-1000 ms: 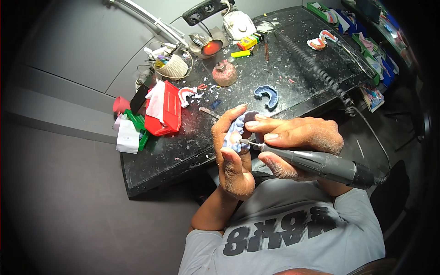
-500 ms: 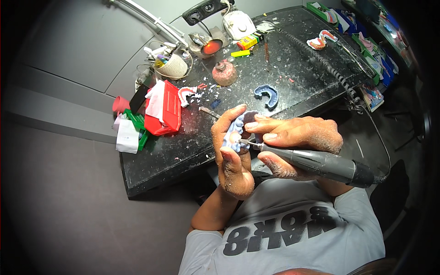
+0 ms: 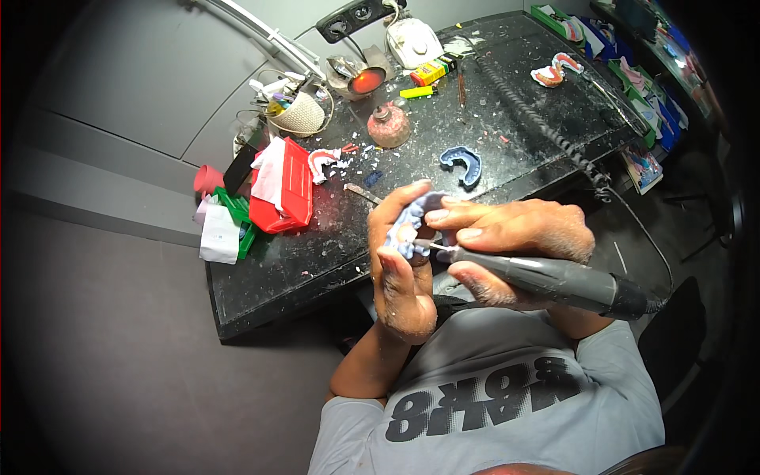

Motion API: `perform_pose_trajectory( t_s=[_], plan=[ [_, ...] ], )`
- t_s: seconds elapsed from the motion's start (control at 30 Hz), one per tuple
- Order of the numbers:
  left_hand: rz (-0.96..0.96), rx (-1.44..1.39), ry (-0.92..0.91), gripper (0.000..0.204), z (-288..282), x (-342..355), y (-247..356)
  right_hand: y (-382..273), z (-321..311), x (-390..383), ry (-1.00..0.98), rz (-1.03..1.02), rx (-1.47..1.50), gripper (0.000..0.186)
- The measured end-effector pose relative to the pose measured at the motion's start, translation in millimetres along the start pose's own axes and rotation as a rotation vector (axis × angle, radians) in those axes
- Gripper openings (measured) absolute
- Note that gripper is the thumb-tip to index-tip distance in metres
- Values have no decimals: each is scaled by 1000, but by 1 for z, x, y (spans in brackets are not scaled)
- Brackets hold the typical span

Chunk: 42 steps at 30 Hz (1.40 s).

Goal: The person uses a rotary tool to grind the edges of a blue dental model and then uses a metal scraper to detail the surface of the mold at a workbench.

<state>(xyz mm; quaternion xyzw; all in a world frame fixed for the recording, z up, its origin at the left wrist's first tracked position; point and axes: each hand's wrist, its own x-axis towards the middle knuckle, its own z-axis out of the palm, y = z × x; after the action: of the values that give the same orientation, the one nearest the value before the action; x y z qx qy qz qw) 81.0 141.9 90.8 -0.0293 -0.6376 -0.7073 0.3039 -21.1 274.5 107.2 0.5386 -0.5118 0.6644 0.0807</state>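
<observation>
Just past the desk's near edge, my left hand (image 3: 398, 297) grips a pale blue dental cast (image 3: 408, 226) with a whitish patch on it. My right hand (image 3: 538, 237) is closed on a dark grey rotary handpiece (image 3: 554, 281), its thin bit touching or very near the cast; two fingers reach toward the cast's side. Fine dust coats my fingers. Just beyond them on the desk lie a dark blue horseshoe-shaped piece (image 3: 467, 165) and a thin metal tool (image 3: 360, 192).
Black desk (image 3: 261, 293) with scraps. At left are red bin (image 3: 293, 198), green bins (image 3: 241, 214) and red-and-white dental model (image 3: 321, 165). Behind stand pink-stained jar (image 3: 386, 127), glowing burner (image 3: 364, 81) and tool holder (image 3: 297, 119). At right, another model (image 3: 546, 75); coiled cord (image 3: 570, 142) crosses over.
My hands, cast and handpiece have shifted very slightly, the right hand a little rightward and the handpiece's rear end a little upward. Both grips look the same.
</observation>
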Motion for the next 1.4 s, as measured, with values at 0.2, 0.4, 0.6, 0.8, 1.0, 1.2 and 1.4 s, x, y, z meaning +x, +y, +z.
perform_pose_trajectory(
  t_s=[0.2,0.4,0.6,0.8,1.0,1.2,1.4],
  plan=[
    [-399,-777,-37,67,-18,-4,6,-1,-10,6,-3,-3,13,25],
    [-517,-769,17,65,-16,-7,13,-1,-2,3,-5,67,81,21],
    [-536,-698,35,65,-17,-7,15,1,0,2,-2,80,119,21],
    [-536,-719,-26,65,-18,-6,16,1,2,1,28,101,95,24],
    [-543,-631,96,65,-13,-6,17,5,2,-2,30,104,90,25],
    [-536,-638,70,65,-16,-7,14,3,1,0,16,114,57,26],
    [-512,-813,-67,67,-22,-6,11,6,3,0,32,106,108,23]
  ],
)
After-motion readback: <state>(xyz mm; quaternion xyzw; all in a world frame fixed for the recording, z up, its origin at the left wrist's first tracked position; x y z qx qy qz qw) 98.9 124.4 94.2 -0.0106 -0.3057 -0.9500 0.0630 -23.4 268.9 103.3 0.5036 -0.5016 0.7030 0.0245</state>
